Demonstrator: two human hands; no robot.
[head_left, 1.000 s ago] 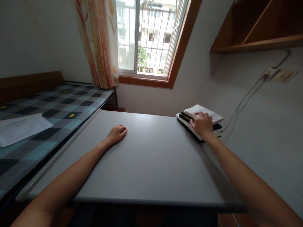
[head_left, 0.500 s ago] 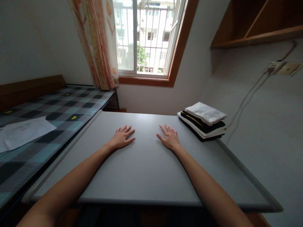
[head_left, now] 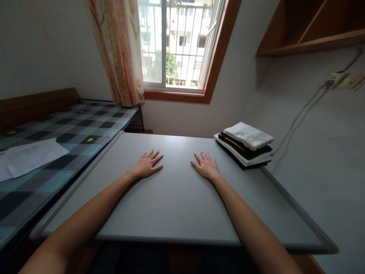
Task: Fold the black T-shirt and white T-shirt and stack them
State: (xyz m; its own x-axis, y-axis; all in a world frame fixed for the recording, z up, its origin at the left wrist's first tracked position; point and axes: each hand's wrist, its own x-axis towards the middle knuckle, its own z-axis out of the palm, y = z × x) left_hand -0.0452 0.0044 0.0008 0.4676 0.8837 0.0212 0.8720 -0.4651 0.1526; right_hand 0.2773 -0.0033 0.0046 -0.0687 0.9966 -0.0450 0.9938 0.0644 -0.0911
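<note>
Both of my hands rest palm down on a pale grey table (head_left: 171, 205). My left hand (head_left: 146, 164) lies left of the middle with its fingers spread, holding nothing. To the right, my right hand (head_left: 205, 166) is flat as well, its fingers apart and nothing under them that I can see. Nearest to it, at the table's far right corner, is a stack of folded cloths (head_left: 245, 146), white and black in layers with a thin yellow strip showing. Neither hand touches the stack.
Along the left runs a bed with a checked mattress (head_left: 94, 121), papers (head_left: 34, 156) lying on it. A curtain (head_left: 122, 57) hangs beside the barred window (head_left: 185, 45). On the right are a wooden wall shelf (head_left: 310, 43) and a socket (head_left: 335, 80) with a cable.
My right hand has slid very slightly to the right on the table. My left hand stays in place, and the view has shifted a little.
</note>
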